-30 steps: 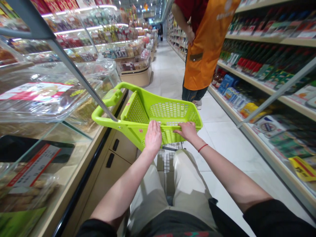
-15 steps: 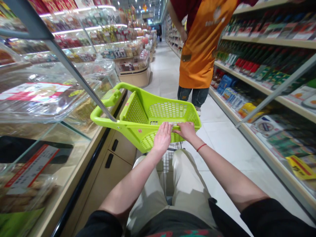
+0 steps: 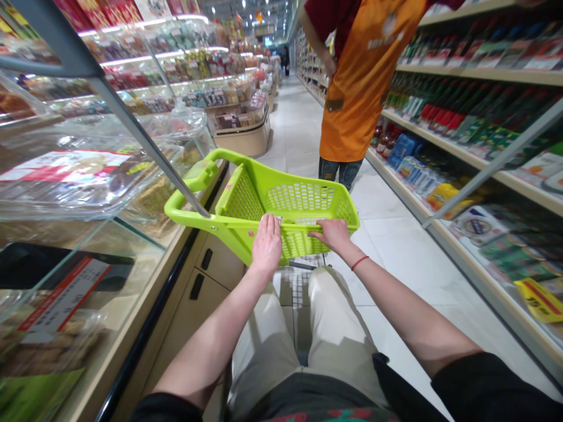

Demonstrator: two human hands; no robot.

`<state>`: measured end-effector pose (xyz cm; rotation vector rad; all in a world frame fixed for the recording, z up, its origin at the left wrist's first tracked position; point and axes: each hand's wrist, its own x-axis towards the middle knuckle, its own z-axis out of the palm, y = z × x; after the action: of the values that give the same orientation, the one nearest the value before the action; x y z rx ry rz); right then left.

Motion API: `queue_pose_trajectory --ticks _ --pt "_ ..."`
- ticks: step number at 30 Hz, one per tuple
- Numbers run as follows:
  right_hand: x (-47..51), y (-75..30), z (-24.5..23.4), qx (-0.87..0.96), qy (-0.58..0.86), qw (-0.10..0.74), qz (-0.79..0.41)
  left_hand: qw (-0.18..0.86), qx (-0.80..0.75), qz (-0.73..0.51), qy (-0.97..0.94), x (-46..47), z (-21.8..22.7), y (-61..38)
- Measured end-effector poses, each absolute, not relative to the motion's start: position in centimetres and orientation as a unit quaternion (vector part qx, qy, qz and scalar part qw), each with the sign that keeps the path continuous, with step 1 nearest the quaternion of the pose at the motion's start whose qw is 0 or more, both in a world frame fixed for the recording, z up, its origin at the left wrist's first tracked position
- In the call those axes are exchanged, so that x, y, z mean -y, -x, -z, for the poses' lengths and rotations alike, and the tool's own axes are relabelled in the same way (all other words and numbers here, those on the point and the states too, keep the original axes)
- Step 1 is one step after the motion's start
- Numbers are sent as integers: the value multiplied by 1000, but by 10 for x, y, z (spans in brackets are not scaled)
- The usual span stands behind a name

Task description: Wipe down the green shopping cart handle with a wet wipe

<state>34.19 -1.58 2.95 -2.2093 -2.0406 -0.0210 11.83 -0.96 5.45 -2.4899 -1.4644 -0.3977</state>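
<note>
A lime-green plastic shopping basket (image 3: pixel 303 196) with a mesh wall and a looped handle at its left end sits in front of my knees, and nothing shows inside it. My left hand (image 3: pixel 266 246) lies flat on the basket's near rim, fingers stretched forward and together. My right hand (image 3: pixel 333 232) rests on the same rim further right, fingers extended to the left along the edge. A red cord circles my right wrist.
A glass food display counter (image 3: pixel 88 193) with packaged goods runs along the left. Stocked shelves (image 3: pixel 461 135) line the right. A person in an orange apron (image 3: pixel 360 88) stands in the aisle just beyond the basket. The tiled floor (image 3: pixel 299 129) stretches ahead.
My left hand slid left along the rim, away from my right hand. The person in the apron has stepped a little closer to the basket.
</note>
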Motion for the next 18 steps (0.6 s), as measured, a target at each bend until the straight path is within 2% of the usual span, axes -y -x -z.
queue_pose_trajectory --ticks 10,18 --pt "17 -339 -34 672 738 62 0 90 394 170 899 21 -23 -198" --pt "19 -347 -37 705 709 38 -1 98 386 141 907 21 -29 -188"
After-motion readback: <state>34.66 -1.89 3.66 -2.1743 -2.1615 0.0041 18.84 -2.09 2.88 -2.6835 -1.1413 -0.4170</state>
